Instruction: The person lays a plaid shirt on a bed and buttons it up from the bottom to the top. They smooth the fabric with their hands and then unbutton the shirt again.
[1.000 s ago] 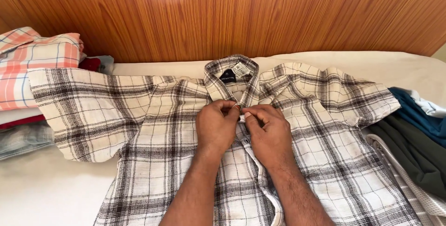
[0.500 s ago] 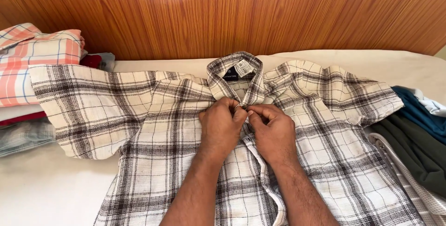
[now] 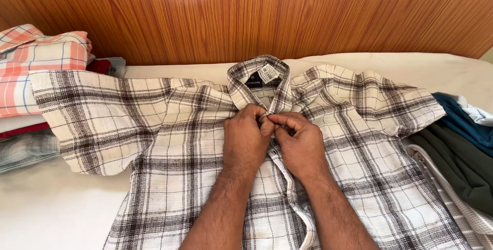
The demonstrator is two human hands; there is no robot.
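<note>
While the plaid shirt [image 3: 174, 142] lies flat on the white bed [image 3: 51, 214] | left hand [image 3: 246, 139] and right hand [image 3: 300, 144] pinch its placket, fingertips touching | collar [image 3: 259, 78] at 12 o'clock | folded clothes [image 3: 36, 70] at 9 o'clock

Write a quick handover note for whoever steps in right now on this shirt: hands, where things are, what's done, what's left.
Left hand: pinching the shirt front just below the collar.
Right hand: pinching the opposite edge at the same spot, fingertips meeting the left's.
Shirt: flat, front up on the white bed, sleeves spread, collar toward the wooden wall.
Folded stack at left, loose dark clothes at right.
Done: shirt laid out; hands at the top of the placket.
Left: whether the top button is fastened is hidden by the fingers; the placket lower down looks open.
</note>
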